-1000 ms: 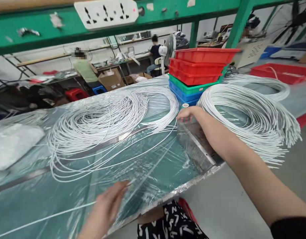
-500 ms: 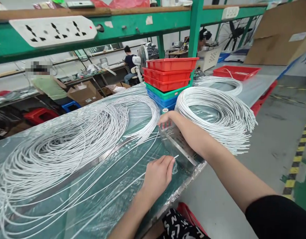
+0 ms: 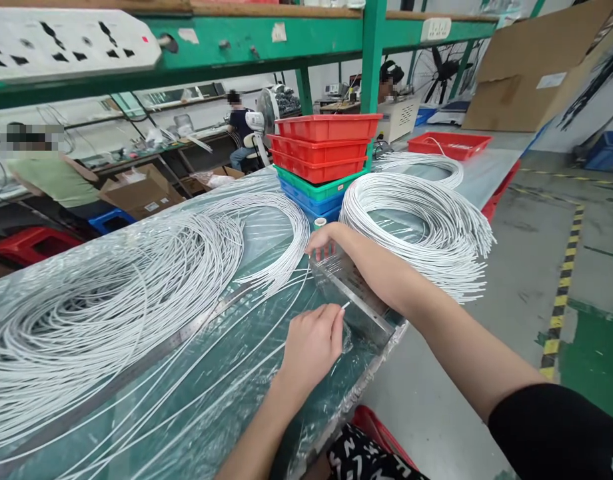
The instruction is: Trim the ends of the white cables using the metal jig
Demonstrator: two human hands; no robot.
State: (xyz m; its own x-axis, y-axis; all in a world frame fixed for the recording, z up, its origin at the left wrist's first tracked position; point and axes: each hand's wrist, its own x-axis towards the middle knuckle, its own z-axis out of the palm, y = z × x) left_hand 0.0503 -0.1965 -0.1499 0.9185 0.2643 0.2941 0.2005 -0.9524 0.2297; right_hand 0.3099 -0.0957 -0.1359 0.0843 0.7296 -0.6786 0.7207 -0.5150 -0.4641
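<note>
My left hand (image 3: 314, 340) is closed in a pinch on a white cable (image 3: 346, 305), whose short end sticks out past the fingertips toward a metal box-like fixture (image 3: 356, 300). The rest of that cable trails back to the lower left. My right hand (image 3: 322, 239) reaches over the fixture to its far left corner, fingers curled down and partly hidden. Another thin white cable (image 3: 301, 285) runs up to those fingertips and appears gripped there. A large coil of white cables (image 3: 186, 267) lies to the left, a smaller bundle (image 3: 296, 233) beside it.
A thick cable coil (image 3: 376, 193) lies right of the fixture, another behind it. Stacked red, green and blue trays (image 3: 324, 150) stand by a green post (image 3: 372, 60). A long metal ruler (image 3: 181, 335) lies along the plastic-covered table. Co-workers sit at a far bench.
The view has turned slightly right, so the surroundings sit further left. Both hands keep nearly the same places at the fixture, the left still pinching its cable.
</note>
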